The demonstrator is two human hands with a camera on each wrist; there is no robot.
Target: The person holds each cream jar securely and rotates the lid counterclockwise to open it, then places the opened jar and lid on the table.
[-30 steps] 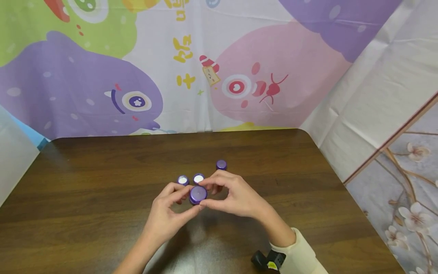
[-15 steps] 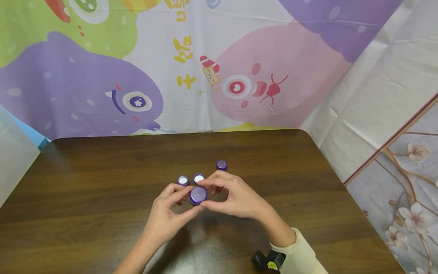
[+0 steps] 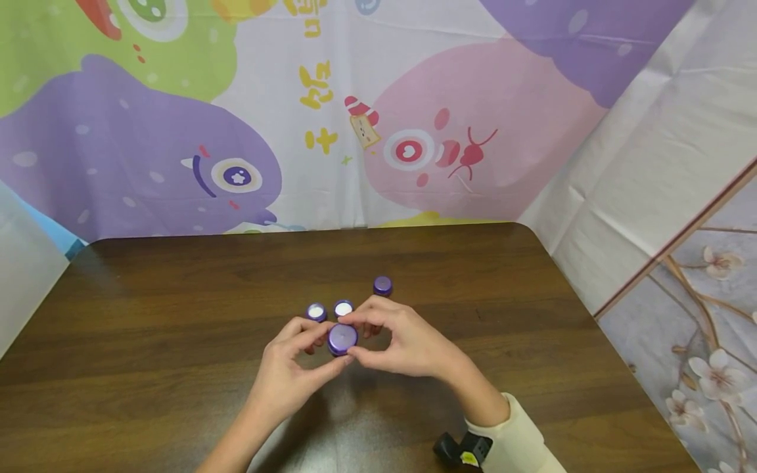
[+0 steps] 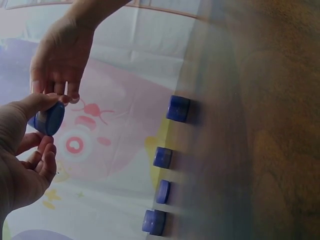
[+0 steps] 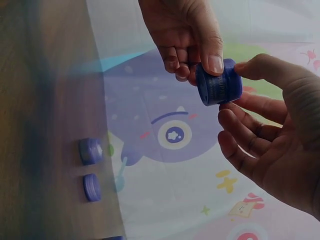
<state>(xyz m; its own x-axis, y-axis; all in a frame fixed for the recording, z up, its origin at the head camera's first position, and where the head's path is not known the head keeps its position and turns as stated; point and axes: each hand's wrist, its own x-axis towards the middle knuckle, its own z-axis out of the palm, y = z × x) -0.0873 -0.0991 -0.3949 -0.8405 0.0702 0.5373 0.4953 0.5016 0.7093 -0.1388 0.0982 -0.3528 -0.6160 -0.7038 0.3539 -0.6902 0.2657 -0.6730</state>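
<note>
A small purple jar [image 3: 343, 339] with a shiny lid on top is held between both hands above the table. My left hand [image 3: 290, 361] pinches its lower part with thumb and fingers; its thumb covers part of the lettering in the right wrist view. From the other side, my right hand [image 3: 408, 338] pinches the upper rim. Behind them stand a small purple container [image 3: 316, 312] with white inside and a flat round piece [image 3: 344, 309], white inside. A purple-topped jar [image 3: 382, 285] stands farther right. The left wrist view shows another small blue-looking piece [image 4: 162, 157] in that row.
The dark wooden table [image 3: 177, 368] runs back to a cartoon-print cloth [image 3: 331, 190]. A pale cloth [image 3: 591, 177] hangs along the right edge. A black device [image 3: 464, 450] sits at the right wrist, by the cream sleeve [image 3: 517, 433].
The held jar has come slightly nearer to me. My right fingers have shifted a little around its rim, while the left hand and the pieces on the table stay put.
</note>
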